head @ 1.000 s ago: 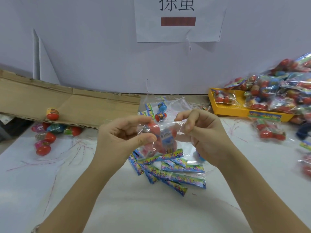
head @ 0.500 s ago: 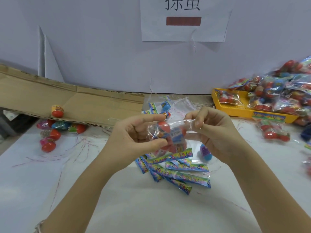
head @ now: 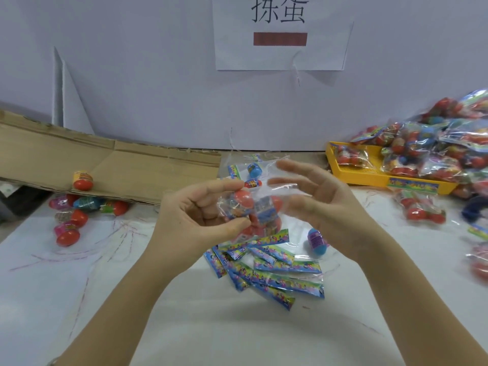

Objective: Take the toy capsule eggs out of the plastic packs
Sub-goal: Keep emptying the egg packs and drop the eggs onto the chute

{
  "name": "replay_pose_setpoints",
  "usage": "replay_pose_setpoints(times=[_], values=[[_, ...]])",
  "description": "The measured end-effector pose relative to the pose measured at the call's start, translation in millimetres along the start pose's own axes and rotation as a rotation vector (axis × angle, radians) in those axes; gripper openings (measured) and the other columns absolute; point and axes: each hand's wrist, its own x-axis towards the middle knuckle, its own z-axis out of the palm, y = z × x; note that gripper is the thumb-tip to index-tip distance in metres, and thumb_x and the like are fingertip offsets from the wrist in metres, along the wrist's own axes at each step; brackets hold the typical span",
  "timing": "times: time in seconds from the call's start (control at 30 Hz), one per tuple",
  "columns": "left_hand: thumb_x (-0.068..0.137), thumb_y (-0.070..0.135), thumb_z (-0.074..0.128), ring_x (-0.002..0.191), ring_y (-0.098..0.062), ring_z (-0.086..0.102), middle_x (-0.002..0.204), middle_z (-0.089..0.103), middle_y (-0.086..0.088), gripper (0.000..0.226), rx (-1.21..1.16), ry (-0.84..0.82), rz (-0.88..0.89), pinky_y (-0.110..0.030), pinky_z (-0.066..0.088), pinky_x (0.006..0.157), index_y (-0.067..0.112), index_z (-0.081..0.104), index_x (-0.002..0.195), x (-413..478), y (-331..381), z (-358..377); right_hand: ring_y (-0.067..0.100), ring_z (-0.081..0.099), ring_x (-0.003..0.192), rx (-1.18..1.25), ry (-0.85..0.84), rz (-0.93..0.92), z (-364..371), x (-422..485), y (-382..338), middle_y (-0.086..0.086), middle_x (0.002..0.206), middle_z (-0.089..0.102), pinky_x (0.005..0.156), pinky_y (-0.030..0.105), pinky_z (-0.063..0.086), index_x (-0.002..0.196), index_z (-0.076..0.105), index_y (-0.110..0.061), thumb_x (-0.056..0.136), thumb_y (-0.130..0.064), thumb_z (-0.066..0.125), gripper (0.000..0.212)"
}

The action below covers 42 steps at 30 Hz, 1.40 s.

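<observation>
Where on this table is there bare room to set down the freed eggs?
Bare tabletop lies left of the left forearm, in front of the loose eggs, and on the person's side of the torn header strips. Crowded: the yellow tray and packs at right.

The near edge of the tabletop (head: 39, 299) lies bare to the left of my forearms and between them, so I can pass there. Along the far left edge lies a flattened cardboard sheet (head: 132, 170), with loose capsule eggs (head: 76, 217) crowded at its front lip. Under my left hand (head: 195, 215), which grips a pack (head: 253, 210), a heap of printed header strips (head: 274, 276) covers the middle. A blue capsule egg (head: 315, 241) sits at the heap's right. A yellow tray (head: 369, 178) and piled full packs (head: 435, 151) block the far right corner.
</observation>
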Motion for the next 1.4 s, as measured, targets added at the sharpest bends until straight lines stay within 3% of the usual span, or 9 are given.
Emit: replay_pose_setpoints(times=[0.07, 0.13, 0.23, 0.4, 0.53, 0.8, 1.03, 1.17, 1.4], values=[[0.059, 0.008, 0.088, 0.087, -0.024, 0.067, 0.099, 0.074, -0.014, 0.06, -0.068, -0.035, 0.018, -0.033, 0.06, 0.074, 0.034, 0.072, 0.111, -1, -2, 0, 0.016, 0.072, 0.084, -0.076, 0.013, -0.034, 6, 0, -2, 0.0, 0.092, 0.076, 0.07, 0.021, 0.055, 0.096, 0.076, -0.028, 0.069, -0.021, 0.08, 0.029], [0.057, 0.022, 0.091, 0.111, -0.021, 0.066, 0.121, 0.07, 0.0, 0.066, -0.111, -0.036, 0.025, -0.038, 0.054, 0.09, 0.037, 0.068, 0.116, -1, -2, -1, 0.014, 0.072, 0.075, -0.1, 0.095, -0.074, 6, 0, -4, -0.002, 0.083, 0.076, 0.065, 0.021, 0.055, 0.086, 0.078, -0.027, 0.066, -0.025, 0.075, 0.021], [0.059, 0.042, 0.084, 0.102, -0.009, 0.068, 0.109, 0.073, 0.007, 0.032, -0.114, 0.134, -0.028, -0.031, 0.054, 0.087, 0.037, 0.074, 0.089, 2, 1, -1, 0.013, 0.072, 0.075, -0.085, 0.161, -0.125, 2, -2, -8, -0.003, 0.081, 0.075, 0.065, 0.019, 0.055, 0.081, 0.077, -0.028, 0.062, -0.031, 0.074, 0.019], [0.06, 0.056, 0.083, 0.071, -0.011, 0.068, 0.077, 0.075, 0.0, 0.032, -0.124, 0.262, -0.201, -0.023, 0.058, 0.069, 0.025, 0.078, 0.068, 5, 3, 4, 0.015, 0.073, 0.074, -0.155, 0.13, -0.211, 15, -2, -4, -0.002, 0.081, 0.076, 0.068, 0.019, 0.055, 0.089, 0.072, -0.015, 0.069, -0.013, 0.071, 0.02], [0.061, 0.042, 0.079, 0.071, -0.016, 0.071, 0.077, 0.076, -0.006, 0.024, -0.148, 0.32, -0.238, -0.022, 0.057, 0.066, 0.02, 0.079, 0.072, 6, -2, 6, 0.002, 0.069, 0.066, -0.281, 0.191, -0.237, 20, -2, 1, -0.011, 0.082, 0.074, 0.058, 0.006, 0.047, 0.088, 0.072, -0.022, 0.07, -0.019, 0.07, 0.019], [0.054, 0.048, 0.076, 0.064, -0.009, 0.068, 0.067, 0.072, 0.0, 0.029, -0.155, 0.328, -0.353, -0.022, 0.059, 0.068, 0.021, 0.077, 0.065, 8, -9, 4, 0.006, 0.069, 0.082, -0.447, 0.207, -0.309, 16, -2, 5, -0.009, 0.089, 0.072, 0.076, 0.016, 0.053, 0.092, 0.07, -0.029, 0.075, -0.023, 0.068, 0.018], [0.044, 0.05, 0.093, 0.078, -0.012, 0.072, 0.097, 0.075, 0.001, 0.049, -0.601, 0.249, -0.273, -0.02, 0.056, 0.064, 0.023, 0.077, 0.082, 9, -3, 13, 0.005, 0.069, 0.065, -0.112, 0.217, -0.16, 22, 0, 6, -0.01, 0.077, 0.075, 0.062, 0.014, 0.052, 0.085, 0.07, -0.008, 0.07, -0.012, 0.069, 0.016], [0.067, 0.034, 0.088, 0.085, -0.012, 0.072, 0.108, 0.072, -0.003, 0.06, -0.28, 0.161, -0.262, -0.02, 0.055, 0.067, 0.021, 0.061, 0.118, 5, -5, 16, 0.009, 0.069, 0.068, -0.009, 0.303, -0.009, 19, 2, 10, -0.002, 0.076, 0.074, 0.06, 0.021, 0.056, 0.084, 0.073, -0.017, 0.067, -0.021, 0.071, 0.017], [0.059, 0.047, 0.074, 0.069, -0.015, 0.073, 0.082, 0.077, -0.005, 0.032, -0.285, 0.227, -0.418, -0.023, 0.056, 0.058, 0.025, 0.081, 0.081, 5, -11, 12, 0.016, 0.07, 0.065, 0.15, 0.282, 0.059, 20, 4, 13, 0.004, 0.081, 0.075, 0.057, 0.023, 0.055, 0.081, 0.079, -0.022, 0.068, -0.022, 0.071, 0.015]])
